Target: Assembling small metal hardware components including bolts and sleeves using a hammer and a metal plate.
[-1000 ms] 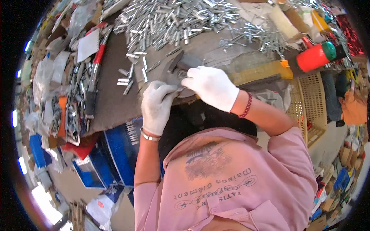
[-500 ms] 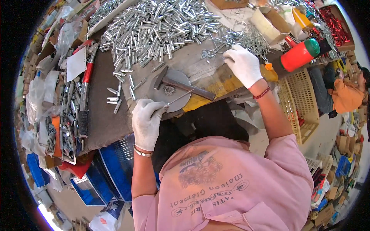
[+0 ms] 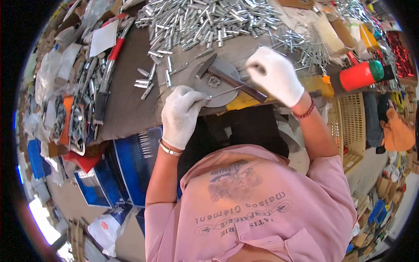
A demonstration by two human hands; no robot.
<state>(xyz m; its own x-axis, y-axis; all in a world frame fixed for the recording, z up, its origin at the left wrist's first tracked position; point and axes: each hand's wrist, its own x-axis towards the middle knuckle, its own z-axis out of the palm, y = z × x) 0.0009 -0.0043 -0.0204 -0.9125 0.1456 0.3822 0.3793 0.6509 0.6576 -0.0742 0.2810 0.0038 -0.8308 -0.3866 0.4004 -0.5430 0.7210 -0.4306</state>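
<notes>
We list one left hand (image 3: 180,115), pinching one thin rod (image 3: 227,91) above one round plate (image 3: 225,67), one hammer (image 3: 230,80) lying across it; one right hand (image 3: 277,76), curled, contents, if any, hidden from us. Taken up: one rod; still loose: one heap of tubes (image 3: 209,22), one pile of rods (image 3: 312,49), both uncountable.

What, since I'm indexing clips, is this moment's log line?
left hand: pinching thin rod; right hand: near hammer, grip unclear; hammer: across grey disc
</notes>
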